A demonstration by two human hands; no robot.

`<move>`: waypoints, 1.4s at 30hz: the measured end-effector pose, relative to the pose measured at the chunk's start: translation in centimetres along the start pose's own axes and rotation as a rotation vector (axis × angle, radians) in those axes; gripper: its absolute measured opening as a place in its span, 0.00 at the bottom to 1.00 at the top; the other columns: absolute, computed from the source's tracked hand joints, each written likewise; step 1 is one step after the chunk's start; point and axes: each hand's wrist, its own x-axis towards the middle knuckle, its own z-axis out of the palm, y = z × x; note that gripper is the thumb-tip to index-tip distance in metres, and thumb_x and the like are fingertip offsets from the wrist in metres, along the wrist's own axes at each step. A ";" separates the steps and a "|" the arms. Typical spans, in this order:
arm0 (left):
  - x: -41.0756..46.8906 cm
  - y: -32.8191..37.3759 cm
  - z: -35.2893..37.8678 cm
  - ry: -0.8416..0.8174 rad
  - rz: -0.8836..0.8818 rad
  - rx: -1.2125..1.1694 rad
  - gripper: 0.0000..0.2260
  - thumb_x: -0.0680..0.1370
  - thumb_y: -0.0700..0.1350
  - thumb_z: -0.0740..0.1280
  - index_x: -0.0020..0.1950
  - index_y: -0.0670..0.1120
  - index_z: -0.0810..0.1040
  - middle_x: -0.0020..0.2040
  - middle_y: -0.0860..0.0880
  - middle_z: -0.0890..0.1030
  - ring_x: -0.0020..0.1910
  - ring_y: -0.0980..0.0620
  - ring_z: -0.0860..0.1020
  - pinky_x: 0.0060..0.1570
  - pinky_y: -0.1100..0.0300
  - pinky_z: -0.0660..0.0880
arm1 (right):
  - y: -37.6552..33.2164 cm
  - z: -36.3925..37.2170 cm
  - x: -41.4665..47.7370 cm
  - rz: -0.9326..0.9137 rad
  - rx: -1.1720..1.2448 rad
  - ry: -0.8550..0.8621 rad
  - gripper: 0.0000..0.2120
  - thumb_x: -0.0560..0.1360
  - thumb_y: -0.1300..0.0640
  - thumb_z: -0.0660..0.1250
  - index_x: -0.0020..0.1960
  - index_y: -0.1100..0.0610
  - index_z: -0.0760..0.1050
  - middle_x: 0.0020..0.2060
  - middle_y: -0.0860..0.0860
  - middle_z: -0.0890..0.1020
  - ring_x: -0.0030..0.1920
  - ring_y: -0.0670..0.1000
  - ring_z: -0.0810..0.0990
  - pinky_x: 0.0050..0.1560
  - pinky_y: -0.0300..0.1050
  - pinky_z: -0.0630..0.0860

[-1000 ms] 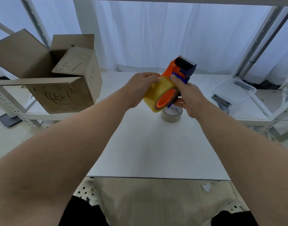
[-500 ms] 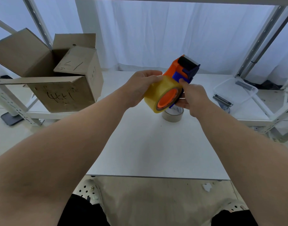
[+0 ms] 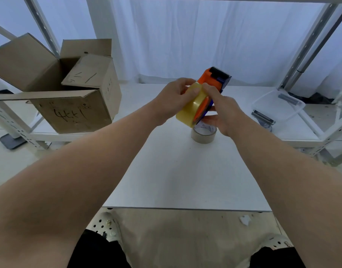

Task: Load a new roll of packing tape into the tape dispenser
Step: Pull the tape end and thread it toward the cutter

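Above the white worktop point(image 3: 176, 171), your left hand point(image 3: 172, 99) curls round the glossy yellow tape roll point(image 3: 189, 109) on the orange-and-blue dispenser point(image 3: 210, 78) gripped by your right hand point(image 3: 222, 111), over a thin spent roll point(image 3: 204, 134); beyond, an open cardboard box point(image 3: 73, 111) and a clear plastic tub point(image 3: 278, 105) holding dark metal parts.

Yellowish tape roll point(image 3: 191, 107) mounted on orange dispenser point(image 3: 214, 77).

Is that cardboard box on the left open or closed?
Open: the cardboard box has flaps standing up, showing its dark inside.
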 end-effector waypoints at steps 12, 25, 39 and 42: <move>0.0 -1.4 -0.3 0.128 0.134 0.550 0.23 0.72 0.50 0.71 0.65 0.45 0.72 0.58 0.47 0.79 0.49 0.54 0.73 0.46 0.63 0.68 | 0.0 1.3 0.0 -0.311 -0.606 0.209 0.18 0.69 0.44 0.72 0.43 0.60 0.77 0.37 0.55 0.79 0.39 0.54 0.79 0.45 0.51 0.80; -0.2 -2.1 -1.3 0.081 0.163 0.570 0.28 0.72 0.53 0.72 0.68 0.47 0.69 0.63 0.48 0.76 0.52 0.56 0.70 0.48 0.63 0.68 | -0.2 0.5 0.0 -0.380 -0.617 0.003 0.09 0.73 0.56 0.71 0.49 0.60 0.83 0.44 0.52 0.81 0.53 0.56 0.81 0.59 0.57 0.77; -0.4 -2.1 -1.4 0.070 0.167 0.524 0.27 0.71 0.52 0.73 0.66 0.47 0.70 0.62 0.50 0.75 0.52 0.56 0.70 0.44 0.67 0.67 | -0.4 0.3 0.2 -0.342 -0.598 -0.020 0.10 0.72 0.57 0.72 0.50 0.61 0.83 0.43 0.51 0.81 0.54 0.56 0.81 0.58 0.56 0.79; -0.5 -2.1 -1.5 0.054 0.175 0.541 0.27 0.71 0.53 0.73 0.66 0.47 0.69 0.62 0.50 0.75 0.52 0.56 0.70 0.42 0.70 0.67 | -0.5 0.3 0.0 -0.330 -0.635 -0.042 0.10 0.72 0.57 0.72 0.50 0.61 0.83 0.42 0.50 0.80 0.54 0.55 0.81 0.59 0.55 0.78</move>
